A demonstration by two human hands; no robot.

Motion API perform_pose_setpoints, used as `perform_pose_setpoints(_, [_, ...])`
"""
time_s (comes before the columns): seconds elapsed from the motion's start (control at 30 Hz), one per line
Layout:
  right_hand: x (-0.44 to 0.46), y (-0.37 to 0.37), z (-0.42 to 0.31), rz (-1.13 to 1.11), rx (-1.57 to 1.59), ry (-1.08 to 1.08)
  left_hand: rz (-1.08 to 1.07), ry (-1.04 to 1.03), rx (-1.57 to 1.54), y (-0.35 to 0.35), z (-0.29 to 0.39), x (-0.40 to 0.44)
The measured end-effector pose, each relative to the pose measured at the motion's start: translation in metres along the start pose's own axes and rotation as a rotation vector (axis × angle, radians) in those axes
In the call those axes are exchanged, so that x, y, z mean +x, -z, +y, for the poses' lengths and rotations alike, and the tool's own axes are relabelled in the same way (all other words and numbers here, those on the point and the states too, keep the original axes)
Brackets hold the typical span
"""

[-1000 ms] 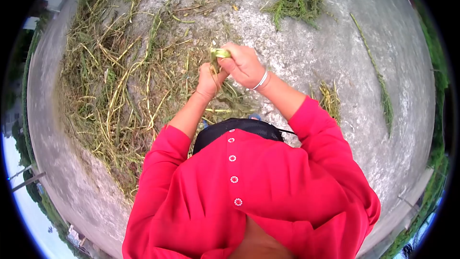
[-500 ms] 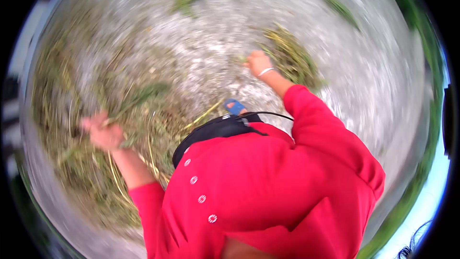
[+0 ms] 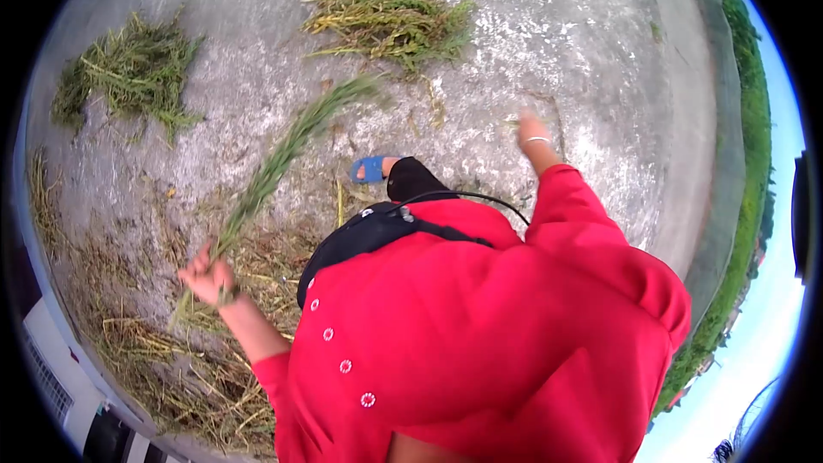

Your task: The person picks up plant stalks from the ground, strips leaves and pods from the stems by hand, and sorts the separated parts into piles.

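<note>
My left hand [image 3: 207,278] is closed around the lower end of a long green leafy plant stalk [image 3: 279,161]. The stalk slants up and to the right, its bushy tip blurred over the concrete. Out to the right, my right hand [image 3: 531,129], with a white band at the wrist, hangs over the concrete. Motion smears its fingers, so whether they hold anything does not show. Below and around my left hand lies a spread of dry, cut stalks [image 3: 189,369].
Two heaps of cut plants lie ahead: a yellow-green bundle [image 3: 394,26] and a greener heap [image 3: 137,73] farther left. My foot in a blue sandal [image 3: 368,170] stands on the concrete floor [image 3: 249,51]. Green growth [image 3: 744,206] borders the right side.
My view has swung, bringing two heaps into sight ahead. My left hand now holds the stalk raised clear of the pile. My right hand has moved right, away from the bundle beside it.
</note>
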State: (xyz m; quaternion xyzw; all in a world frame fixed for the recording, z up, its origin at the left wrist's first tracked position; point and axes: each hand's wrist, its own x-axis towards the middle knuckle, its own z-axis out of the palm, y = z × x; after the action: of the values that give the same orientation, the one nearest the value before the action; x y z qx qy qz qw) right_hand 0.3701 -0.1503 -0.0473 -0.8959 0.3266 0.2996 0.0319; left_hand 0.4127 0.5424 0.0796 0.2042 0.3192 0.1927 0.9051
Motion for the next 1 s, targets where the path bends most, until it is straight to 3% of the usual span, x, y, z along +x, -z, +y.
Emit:
perform_pose_setpoints(0.07, [-0.028,0.035,-0.001,0.185,-0.144,-0.233,-0.009,0.068,-0.003,-0.021,-0.041,0.009])
perform_pose_setpoints(0.13, [-0.031,0.056,-0.016,0.435,-0.019,0.285,0.045,0.128,0.004,-0.05,-0.083,0.011])
perform_pose_setpoints(0.23, [-0.077,0.119,-0.125,0.632,-0.01,0.892,-0.051,0.243,0.064,-0.061,-0.141,0.02])
perform_pose_setpoints(0.3, [-0.101,0.131,-0.19,0.586,-0.08,1.154,-0.09,0.313,0.078,-0.064,-0.175,0.019])
perform_pose_setpoints(0.37, [-0.085,0.107,-0.227,0.564,-0.188,1.271,-0.074,0.321,0.17,-0.075,-0.204,0.018])
perform_pose_setpoints(0.47, [-0.042,0.08,-0.247,-0.226,-0.095,1.065,-0.607,0.492,-0.121,-0.036,-0.226,0.049])
perform_pose_setpoints(0.57, [-0.005,0.054,-0.238,0.022,-0.027,1.224,-0.175,0.401,0.351,-0.084,-0.227,0.01])
perform_pose_setpoints(0.67, [0.041,0.053,-0.236,0.201,-0.036,1.17,-0.235,0.322,1.256,-0.032,-0.224,0.027])
perform_pose_setpoints(0.7, [0.069,0.052,-0.235,0.258,-0.041,1.208,-0.189,0.307,1.226,0.006,-0.228,0.03])
perform_pose_setpoints(0.77, [0.109,0.067,-0.241,0.311,-0.179,1.035,-0.166,0.428,1.35,0.075,-0.217,0.022])
perform_pose_setpoints(0.83, [0.16,0.088,-0.249,0.388,-0.152,1.105,-0.11,0.443,1.496,0.146,-0.202,-0.005])
perform_pose_setpoints(0.87, [0.134,0.111,-0.273,0.377,-0.366,0.756,-0.076,0.394,1.588,0.182,-0.196,-0.026])
perform_pose_setpoints(0.9, [0.137,0.111,-0.278,0.633,-0.55,0.744,-0.051,0.351,1.682,0.209,-0.191,-0.045])
perform_pose_setpoints(0.97, [0.16,0.11,-0.295,0.767,-0.73,0.686,0.001,0.453,1.793,0.245,-0.18,-0.089])
perform_pose_setpoints(1.0, [0.169,0.106,-0.311,0.633,-0.748,0.648,0.02,0.508,1.843,0.264,-0.177,-0.109])
